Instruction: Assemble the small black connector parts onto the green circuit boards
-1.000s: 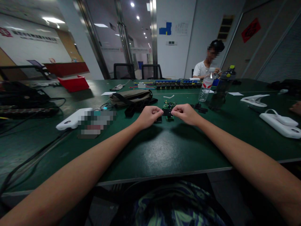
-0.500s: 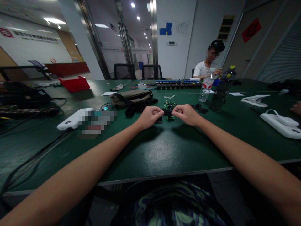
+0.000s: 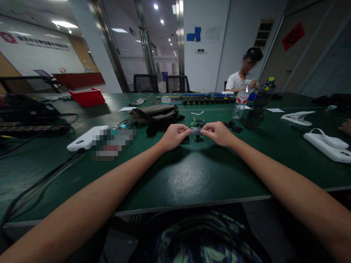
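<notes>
Between my two hands is a small dark flat piece (image 3: 195,130), its upper face shining grey; its exact kind I cannot make out. My left hand (image 3: 177,137) pinches its left end between thumb and fingers. At the opposite end my right hand (image 3: 215,132) pinches it the same way. Just behind and below the piece lie small green circuit boards (image 3: 199,122) on the dark green table (image 3: 192,175). Black box-like parts (image 3: 157,128) lie left of them, and more small black parts (image 3: 233,126) lie beyond my right hand.
A grey-brown pouch (image 3: 153,114) lies behind my left hand. A clear water bottle (image 3: 239,106) and a dark bottle (image 3: 259,106) stand at right. White devices (image 3: 87,138) with a cable lie left, another (image 3: 326,144) right. Across the table sits a person (image 3: 238,78).
The flat piece has tilted, so its face, black before, now catches light and looks grey. Both hands stay almost in the same place.
</notes>
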A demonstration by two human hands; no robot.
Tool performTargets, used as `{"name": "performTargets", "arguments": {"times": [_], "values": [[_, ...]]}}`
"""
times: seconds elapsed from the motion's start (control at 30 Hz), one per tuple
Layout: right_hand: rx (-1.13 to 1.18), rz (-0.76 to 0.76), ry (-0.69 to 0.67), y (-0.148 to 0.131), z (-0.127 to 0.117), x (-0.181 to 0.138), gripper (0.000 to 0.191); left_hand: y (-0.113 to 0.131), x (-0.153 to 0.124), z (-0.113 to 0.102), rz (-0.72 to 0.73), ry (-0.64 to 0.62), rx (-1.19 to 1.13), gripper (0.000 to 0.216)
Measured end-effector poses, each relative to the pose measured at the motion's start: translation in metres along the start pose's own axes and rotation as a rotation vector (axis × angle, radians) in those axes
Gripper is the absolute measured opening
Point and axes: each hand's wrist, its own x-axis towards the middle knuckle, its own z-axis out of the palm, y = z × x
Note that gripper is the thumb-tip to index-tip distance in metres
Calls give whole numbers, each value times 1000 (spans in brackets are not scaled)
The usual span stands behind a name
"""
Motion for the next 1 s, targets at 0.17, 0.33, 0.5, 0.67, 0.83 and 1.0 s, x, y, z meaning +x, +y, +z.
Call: {"name": "performTargets", "arguments": {"times": [0.17, 0.33, 0.5, 0.67, 0.83, 1.0], "values": [[-17, -8, 8, -1, 0, 0, 31, 0, 0, 1, 3, 27, 32, 31], [-25, -7, 9, -1, 0, 0, 30, 0, 0, 1, 12, 39, 61, 31], [-47, -18, 16, -2, 0, -1, 27, 2, -1, 0, 14, 31, 77, 29], [-86, -29, 29, -4, -1, -1, 23, 2, -1, 1, 17, 47, 95, 27], [-104, -40, 23, -3, 0, -1, 21, 2, -1, 1, 12, 39, 93, 27], [-91, -50, 17, -2, 0, -1, 20, 3, -2, 1, 12, 29, 92, 27]]}}
